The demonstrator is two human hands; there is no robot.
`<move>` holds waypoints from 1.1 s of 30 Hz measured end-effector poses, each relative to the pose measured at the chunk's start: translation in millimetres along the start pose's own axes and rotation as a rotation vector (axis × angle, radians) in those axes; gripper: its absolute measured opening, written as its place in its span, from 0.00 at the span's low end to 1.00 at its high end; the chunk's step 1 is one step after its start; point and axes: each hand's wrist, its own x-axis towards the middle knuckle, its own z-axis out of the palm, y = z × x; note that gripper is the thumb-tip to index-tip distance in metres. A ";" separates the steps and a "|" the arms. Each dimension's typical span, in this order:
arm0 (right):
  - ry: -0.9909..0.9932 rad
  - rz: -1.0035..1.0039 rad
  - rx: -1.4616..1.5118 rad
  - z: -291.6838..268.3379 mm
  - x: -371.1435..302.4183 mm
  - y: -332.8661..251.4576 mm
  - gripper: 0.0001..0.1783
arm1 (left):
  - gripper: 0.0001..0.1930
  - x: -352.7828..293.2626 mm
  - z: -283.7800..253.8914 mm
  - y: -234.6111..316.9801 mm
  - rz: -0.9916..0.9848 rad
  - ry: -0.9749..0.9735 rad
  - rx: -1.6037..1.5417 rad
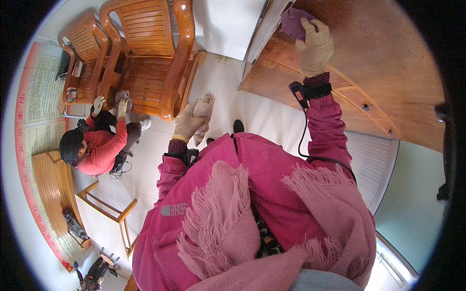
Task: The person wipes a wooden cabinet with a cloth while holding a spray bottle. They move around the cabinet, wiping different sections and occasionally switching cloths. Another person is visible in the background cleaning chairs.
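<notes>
My right hand (pixel 315 48), in a pale glove, grips a purple cloth (pixel 293 24) against the brown wooden top of a desk (pixel 378 53), near its far left edge. Lower and to the left, my left hand (pixel 187 123), also gloved, is closed around a crumpled beige-pink cloth (pixel 204 109). That cloth hangs above the tiled floor, apart from the desk. Drawers with small dark knobs (pixel 367 107) run along the desk's side.
Slatted wooden armchairs (pixel 150 34) stand at the far left. A co-worker (pixel 104 145) in a red top crouches there, a gloved hand holding a grey cloth at a chair seat. A wooden frame (pixel 124 213) and a bench (pixel 51 189) are nearer. A cable (pixel 303 140) hangs from my right wrist.
</notes>
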 end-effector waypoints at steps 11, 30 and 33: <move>-0.445 0.101 0.060 36.6 -119.7 -11.0 0.24 | 0.37 6.2 4.8 5.4 0.019 -0.060 0.059; 0.570 0.592 0.142 -123.6 -48.7 132.8 0.22 | 0.37 71.7 41.3 59.3 0.267 -0.251 0.036; 0.638 0.624 0.379 -131.3 -6.6 122.0 0.17 | 0.36 78.7 45.2 80.4 0.212 -0.244 0.220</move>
